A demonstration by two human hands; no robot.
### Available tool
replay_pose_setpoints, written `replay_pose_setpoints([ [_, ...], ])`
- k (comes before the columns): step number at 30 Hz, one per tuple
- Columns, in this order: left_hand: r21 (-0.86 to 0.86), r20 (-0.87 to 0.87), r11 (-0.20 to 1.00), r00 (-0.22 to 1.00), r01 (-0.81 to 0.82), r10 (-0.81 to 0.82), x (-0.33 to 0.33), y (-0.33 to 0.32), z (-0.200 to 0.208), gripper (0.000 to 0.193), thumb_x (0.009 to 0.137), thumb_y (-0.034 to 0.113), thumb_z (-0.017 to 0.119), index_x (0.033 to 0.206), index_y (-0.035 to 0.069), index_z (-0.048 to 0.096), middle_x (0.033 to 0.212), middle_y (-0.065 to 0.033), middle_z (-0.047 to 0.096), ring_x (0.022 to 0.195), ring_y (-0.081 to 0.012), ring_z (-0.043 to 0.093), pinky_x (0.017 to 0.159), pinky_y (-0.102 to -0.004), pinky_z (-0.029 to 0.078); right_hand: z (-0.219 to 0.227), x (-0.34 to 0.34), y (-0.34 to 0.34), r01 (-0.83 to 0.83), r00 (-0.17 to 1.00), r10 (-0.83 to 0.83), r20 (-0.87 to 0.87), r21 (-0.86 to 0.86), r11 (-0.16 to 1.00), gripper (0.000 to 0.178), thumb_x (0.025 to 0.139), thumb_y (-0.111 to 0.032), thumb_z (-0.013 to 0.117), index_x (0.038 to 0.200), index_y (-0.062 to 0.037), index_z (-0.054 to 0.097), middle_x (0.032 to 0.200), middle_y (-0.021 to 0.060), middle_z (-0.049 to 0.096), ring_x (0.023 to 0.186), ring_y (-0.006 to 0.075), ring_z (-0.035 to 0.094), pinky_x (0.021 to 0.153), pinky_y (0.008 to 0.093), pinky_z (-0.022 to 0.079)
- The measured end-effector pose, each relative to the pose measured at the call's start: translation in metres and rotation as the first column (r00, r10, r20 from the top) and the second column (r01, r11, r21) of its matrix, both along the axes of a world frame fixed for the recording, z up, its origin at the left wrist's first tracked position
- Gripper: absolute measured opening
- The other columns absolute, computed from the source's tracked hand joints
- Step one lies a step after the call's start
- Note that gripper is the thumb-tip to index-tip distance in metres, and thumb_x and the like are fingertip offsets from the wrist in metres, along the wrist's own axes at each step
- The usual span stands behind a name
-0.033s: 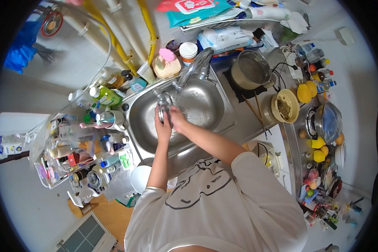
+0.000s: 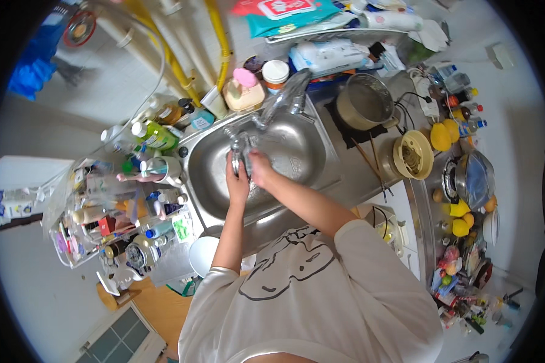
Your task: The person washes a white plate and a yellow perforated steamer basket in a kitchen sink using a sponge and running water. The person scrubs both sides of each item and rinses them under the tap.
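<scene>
The left hand [image 2: 237, 184] grips one shiny object [image 2: 236, 161] over one sink [image 2: 297, 158]; right hand [image 2: 260, 169] blurred, grip unclear.

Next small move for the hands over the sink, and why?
I'd probably bring the right hand onto the shiny metal item: the left hand holds it over the sink near the faucet, while the right seems slightly apart.

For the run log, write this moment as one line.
left hand: holding shiny object | right hand: beside it, contact unclear | place: over sink | nearby: faucet, pot
</scene>
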State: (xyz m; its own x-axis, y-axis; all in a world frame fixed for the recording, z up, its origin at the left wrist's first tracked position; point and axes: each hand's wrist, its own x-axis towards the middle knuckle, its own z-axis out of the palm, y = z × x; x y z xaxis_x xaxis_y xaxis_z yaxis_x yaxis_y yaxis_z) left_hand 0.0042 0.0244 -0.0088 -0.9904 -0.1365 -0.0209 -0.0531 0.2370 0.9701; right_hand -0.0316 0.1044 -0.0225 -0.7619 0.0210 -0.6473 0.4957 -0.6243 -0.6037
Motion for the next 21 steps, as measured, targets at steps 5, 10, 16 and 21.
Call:
replay_pose_setpoints([
  [5,-0.250,-0.128,0.966,0.986,0.070,-0.105,0.016,-0.005,0.012,0.057,0.074,-0.014,0.045,0.128,0.003,0.039,0.128,-0.0205,0.041,0.121,-0.0336,0.039,0.099,-0.0347,0.031,0.051,-0.026,0.033,-0.070,0.996,0.034,-0.080,-0.503,0.862,0.032,0.086,-0.028,0.053,0.106,-0.0031,0.054,0.098,0.0116,0.061,0.090,0.0256,0.057,0.084,0.0401,0.043],
  [10,-0.623,-0.090,0.733,0.905,0.275,-0.416,0.027,-0.008,0.047,0.066,0.072,-0.011,0.048,0.132,0.016,0.036,0.136,-0.0141,0.028,0.124,-0.0372,0.027,0.102,-0.0444,0.027,0.009,-0.044,0.061,-0.208,0.977,0.210,0.049,-0.041,0.977,0.019,0.072,0.001,0.064,0.091,0.0001,0.059,0.083,0.0103,0.061,0.072,0.0219,0.060,0.064,0.0353,0.050],
  [16,-0.400,-0.133,0.896,0.955,0.192,-0.265,0.039,-0.048,0.008,0.046,0.084,0.013,0.052,0.124,0.002,0.034,0.128,-0.0192,0.028,0.122,-0.0337,0.027,0.100,-0.0427,0.027,0.041,-0.036,0.084,-0.300,0.949,0.302,-0.089,0.031,0.953,0.017,0.075,-0.001,0.063,0.091,-0.0007,0.059,0.083,0.0072,0.061,0.073,0.0175,0.060,0.065,0.0329,0.049],
  [21,0.639,0.400,0.706,0.916,-0.305,0.034,-0.011,-0.045,0.014,0.041,0.091,0.036,0.044,0.112,0.001,0.043,0.103,-0.0111,0.048,0.089,-0.0197,0.052,0.073,-0.0300,0.046,0.039,-0.034,0.096,-0.370,0.924,0.367,-0.106,-0.008,0.929,0.019,0.077,-0.005,0.064,0.095,-0.0029,0.060,0.088,0.0049,0.061,0.079,0.0148,0.059,0.070,0.0305,0.048],
])
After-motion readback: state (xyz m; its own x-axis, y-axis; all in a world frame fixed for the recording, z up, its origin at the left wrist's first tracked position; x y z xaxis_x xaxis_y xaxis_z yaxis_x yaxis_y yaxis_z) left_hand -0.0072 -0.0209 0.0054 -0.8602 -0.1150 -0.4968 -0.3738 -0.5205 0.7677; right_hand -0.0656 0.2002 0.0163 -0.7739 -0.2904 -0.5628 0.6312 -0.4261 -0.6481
